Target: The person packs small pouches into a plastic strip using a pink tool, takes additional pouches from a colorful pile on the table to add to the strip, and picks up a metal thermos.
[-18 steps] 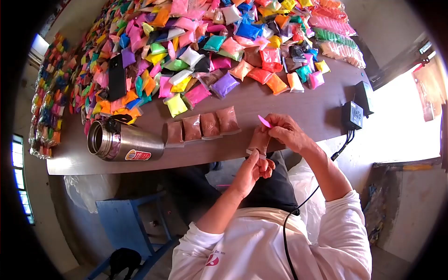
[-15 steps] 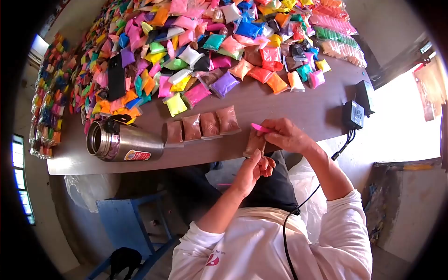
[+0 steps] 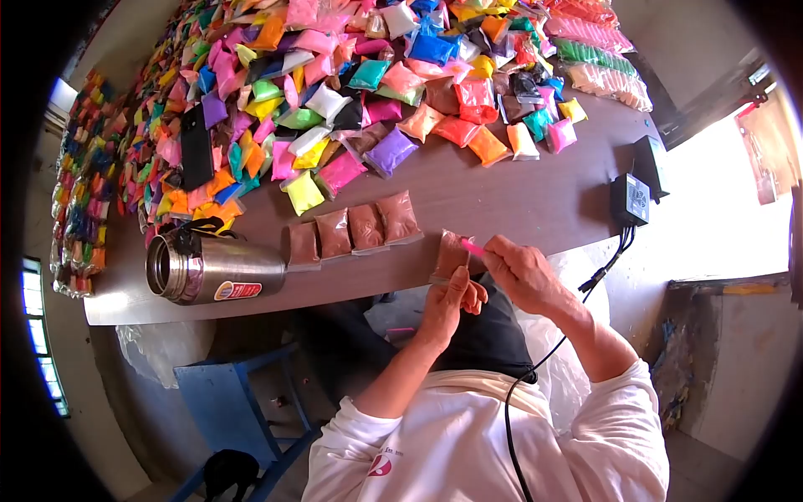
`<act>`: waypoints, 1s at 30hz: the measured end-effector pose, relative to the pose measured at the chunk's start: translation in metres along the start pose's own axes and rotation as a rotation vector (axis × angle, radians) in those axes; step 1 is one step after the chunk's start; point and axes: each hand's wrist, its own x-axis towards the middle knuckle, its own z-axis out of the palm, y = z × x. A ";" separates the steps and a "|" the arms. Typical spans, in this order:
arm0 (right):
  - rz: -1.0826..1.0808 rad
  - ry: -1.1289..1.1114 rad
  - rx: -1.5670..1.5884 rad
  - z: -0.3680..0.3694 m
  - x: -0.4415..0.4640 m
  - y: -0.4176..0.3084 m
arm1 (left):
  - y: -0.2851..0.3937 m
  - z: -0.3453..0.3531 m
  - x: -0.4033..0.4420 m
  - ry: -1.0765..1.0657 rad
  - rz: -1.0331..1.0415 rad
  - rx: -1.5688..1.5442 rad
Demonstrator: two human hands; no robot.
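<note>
At the table's front edge my left hand [image 3: 452, 306] pinches the lower end of a small clear packet of brown material [image 3: 449, 253]. My right hand [image 3: 520, 269] is closed on a thin pink plastic tool [image 3: 472, 246], whose exact kind I cannot make out. The pink tip lies against the packet's upper right side. Left of my hands, several similar brown packets [image 3: 365, 227] lie side by side in a row on the brown table [image 3: 502, 197].
A steel flask [image 3: 222, 269] lies on its side at the front left. Behind it spreads a big heap of colourful packets [image 3: 335, 92] with a black phone [image 3: 197, 149] on it. A black box with cables [image 3: 630, 201] sits at the right edge. A blue chair [image 3: 224, 410] stands below.
My right hand has shifted slightly right and down, and the pink tool has dropped from above the packet onto its side. The view has tilted a little.
</note>
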 end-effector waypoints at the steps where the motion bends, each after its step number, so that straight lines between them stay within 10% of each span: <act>1: 0.001 0.000 0.000 0.001 0.000 -0.001 | 0.000 0.000 0.000 0.007 -0.006 0.008; 13: -0.195 0.238 -0.309 0.020 0.021 0.005 | 0.001 0.007 0.002 0.046 0.044 0.057; 23: 0.096 0.332 -0.396 -0.007 0.036 0.015 | -0.006 0.005 0.002 0.103 0.049 0.165; 30: -0.293 0.168 -0.368 0.014 0.025 -0.009 | -0.001 0.007 0.001 0.089 0.011 0.180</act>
